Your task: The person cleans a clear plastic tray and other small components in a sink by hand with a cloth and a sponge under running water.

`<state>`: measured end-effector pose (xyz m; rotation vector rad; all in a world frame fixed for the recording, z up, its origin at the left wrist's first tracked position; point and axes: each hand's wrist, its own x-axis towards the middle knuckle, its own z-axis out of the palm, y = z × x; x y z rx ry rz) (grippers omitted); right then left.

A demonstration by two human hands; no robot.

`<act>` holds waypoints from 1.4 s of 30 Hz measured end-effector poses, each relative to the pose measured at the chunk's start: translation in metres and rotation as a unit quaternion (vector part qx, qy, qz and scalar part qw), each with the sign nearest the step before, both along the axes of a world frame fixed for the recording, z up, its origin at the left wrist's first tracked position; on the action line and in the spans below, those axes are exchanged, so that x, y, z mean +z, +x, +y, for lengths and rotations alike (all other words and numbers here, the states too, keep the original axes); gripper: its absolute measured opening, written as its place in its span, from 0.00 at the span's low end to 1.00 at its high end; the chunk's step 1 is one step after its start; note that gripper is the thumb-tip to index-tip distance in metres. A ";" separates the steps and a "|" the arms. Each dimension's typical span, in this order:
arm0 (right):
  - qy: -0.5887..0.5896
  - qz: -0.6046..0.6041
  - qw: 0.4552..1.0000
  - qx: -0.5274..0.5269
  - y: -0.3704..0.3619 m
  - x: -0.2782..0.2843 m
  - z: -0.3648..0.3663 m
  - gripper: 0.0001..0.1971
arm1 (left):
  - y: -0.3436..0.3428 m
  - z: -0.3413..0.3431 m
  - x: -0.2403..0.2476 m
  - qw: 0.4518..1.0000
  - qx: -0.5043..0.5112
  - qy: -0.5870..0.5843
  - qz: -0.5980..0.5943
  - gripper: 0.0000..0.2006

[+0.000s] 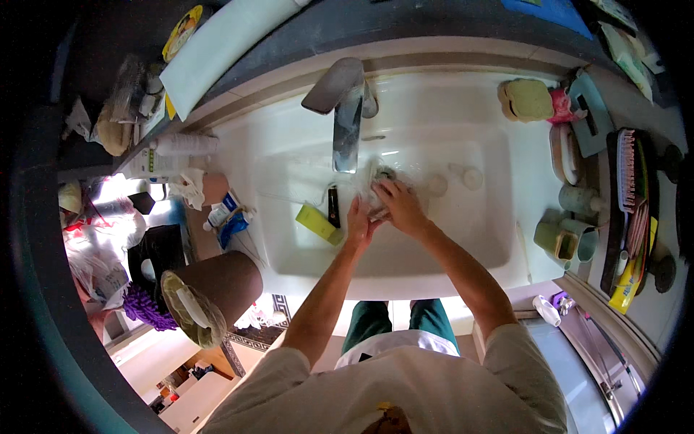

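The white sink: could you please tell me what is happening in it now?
A person is leaning over the white sink, with both bare hands in it, near the metal faucet. The left hand and the right hand are close together at a pale, clear-looking thing, too blurred to name. Left of them lie a yellow-green box-like item and a slim black item.

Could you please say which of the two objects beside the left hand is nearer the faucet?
The slim black object; the wider green object lies farther away.
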<state>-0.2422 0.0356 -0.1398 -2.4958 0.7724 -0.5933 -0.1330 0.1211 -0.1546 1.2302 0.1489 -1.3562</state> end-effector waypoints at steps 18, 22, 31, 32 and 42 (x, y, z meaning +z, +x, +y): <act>0.202 -0.188 0.956 -0.097 0.039 0.011 -0.029 0.17 | -0.021 -0.015 0.021 0.979 -0.140 -0.114 0.097 0.21; 0.424 -0.174 0.882 -0.113 0.011 0.116 -0.041 0.22 | -0.023 -0.018 0.048 0.987 -0.043 -0.121 0.098 0.22; 0.065 0.006 0.998 0.019 0.036 0.193 -0.088 0.35 | -0.024 -0.007 0.066 0.985 -0.038 -0.135 0.098 0.22; 0.055 0.046 0.997 0.033 0.034 0.196 -0.087 0.33 | -0.022 -0.006 0.068 0.991 -0.039 -0.108 0.075 0.21; 0.441 -0.147 0.855 -0.230 -0.077 0.094 -0.010 0.10 | 0.012 0.038 0.084 0.992 -0.105 0.048 -0.044 0.20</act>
